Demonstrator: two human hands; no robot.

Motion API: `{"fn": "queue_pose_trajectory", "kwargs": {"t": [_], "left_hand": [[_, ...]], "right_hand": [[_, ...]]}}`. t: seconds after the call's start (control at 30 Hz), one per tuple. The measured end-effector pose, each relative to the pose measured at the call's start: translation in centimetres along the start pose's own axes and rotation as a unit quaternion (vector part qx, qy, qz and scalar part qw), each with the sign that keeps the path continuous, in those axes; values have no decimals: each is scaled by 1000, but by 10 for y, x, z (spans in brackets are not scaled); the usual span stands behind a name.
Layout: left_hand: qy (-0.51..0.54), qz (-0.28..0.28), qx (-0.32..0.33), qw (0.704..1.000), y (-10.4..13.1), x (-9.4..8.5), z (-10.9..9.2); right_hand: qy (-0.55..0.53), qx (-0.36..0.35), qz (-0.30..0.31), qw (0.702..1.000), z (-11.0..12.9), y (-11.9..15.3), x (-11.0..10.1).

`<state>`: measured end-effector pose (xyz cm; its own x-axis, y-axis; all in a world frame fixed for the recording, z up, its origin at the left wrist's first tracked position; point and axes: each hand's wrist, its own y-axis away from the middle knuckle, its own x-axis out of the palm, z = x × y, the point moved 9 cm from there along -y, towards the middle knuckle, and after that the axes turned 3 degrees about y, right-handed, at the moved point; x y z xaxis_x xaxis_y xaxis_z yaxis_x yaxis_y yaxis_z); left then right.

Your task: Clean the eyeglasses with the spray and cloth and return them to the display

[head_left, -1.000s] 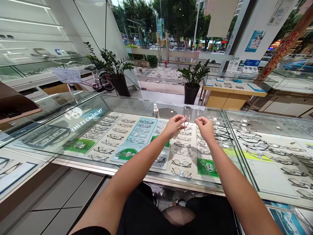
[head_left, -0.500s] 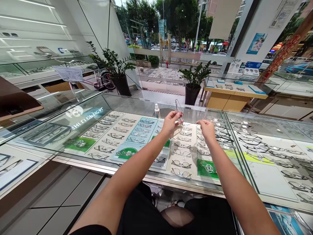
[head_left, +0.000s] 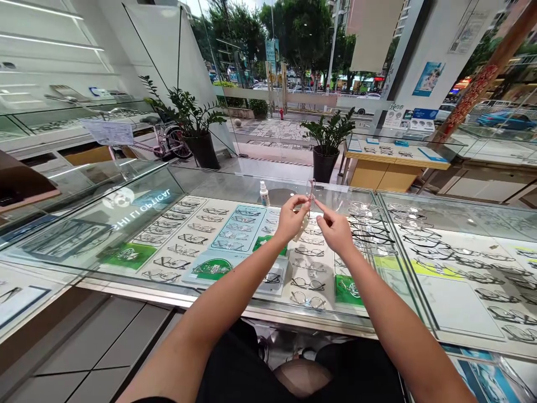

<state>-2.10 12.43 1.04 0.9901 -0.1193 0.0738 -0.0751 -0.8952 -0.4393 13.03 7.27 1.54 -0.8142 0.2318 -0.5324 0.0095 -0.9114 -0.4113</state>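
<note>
Above the glass display counter, my left hand (head_left: 292,217) pinches a thin-framed pair of glasses (head_left: 311,193) held upright. My right hand (head_left: 335,226) is beside it, its index finger stretched out to the glasses and its other fingers curled. Whether the right fingers hold anything small is hard to make out. A small white spray bottle (head_left: 264,193) stands on the glass just left of my hands. Under the glass lie rows of eyeglasses (head_left: 308,282) around my forearms.
The glass counter (head_left: 197,296) runs across in front of me, with another case (head_left: 470,330) on the right. Beyond it stand two potted plants (head_left: 201,148) (head_left: 325,162) and a wooden display table (head_left: 377,170). A bicycle (head_left: 168,140) is at the back left.
My right hand has moved left and its index finger now reaches the glasses. The glasses have turned in my left hand. The view has shifted slightly.
</note>
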Motion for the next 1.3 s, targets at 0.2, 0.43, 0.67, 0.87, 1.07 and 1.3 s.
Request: {"fn": "queue_pose_trajectory", "kwargs": {"t": [0.2, 0.43, 0.67, 0.87, 1.07, 1.3], "left_hand": [[7, 2, -2, 1000, 1, 3, -4], [-27, 23, 16, 999, 2, 8, 0], [-59, 58, 1, 997, 2, 15, 4], [-69, 93, -8, 993, 4, 23, 7], [-14, 65, 6, 998, -2, 13, 9], [77, 101, -52, 991, 2, 22, 5]], "right_hand": [[16, -17, 6, 1000, 3, 0, -1], [64, 10, 6, 998, -1, -1, -1], [41, 49, -80, 995, -15, -10, -33], [8, 27, -144, 989, -13, -11, -53], [-11, -17, -72, 997, -6, -10, -26], [-34, -90, -2, 995, -3, -11, 2]]}}
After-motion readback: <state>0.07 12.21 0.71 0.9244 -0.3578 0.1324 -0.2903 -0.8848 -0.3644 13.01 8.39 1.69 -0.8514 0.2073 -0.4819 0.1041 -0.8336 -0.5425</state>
